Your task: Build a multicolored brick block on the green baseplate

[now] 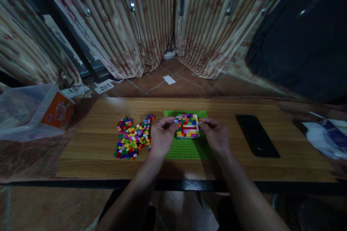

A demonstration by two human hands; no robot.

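Observation:
A square build of multicoloured toy bricks (187, 126) sits over the green studded baseplate (187, 150). Its top shows rows of yellow, red, white, purple and blue. My left hand (164, 135) is closed at the build's left edge, thumb and forefinger against its upper left corner. At the opposite edge, my right hand (217, 135) pinches the upper right side. Whether the build is pressed onto the plate or raised slightly, I cannot tell. Left of my left hand lies a loose heap of small coloured bricks (132, 137), partly hidden behind that hand.
A black phone or tablet (257, 135) lies on the wooden table (89, 148) at right. A clear plastic tub (24, 115) with an orange label is beyond the left end. Papers (104, 87) lie on the tiled floor before curtains (151, 25). White and blue packaging (328, 139) is far right.

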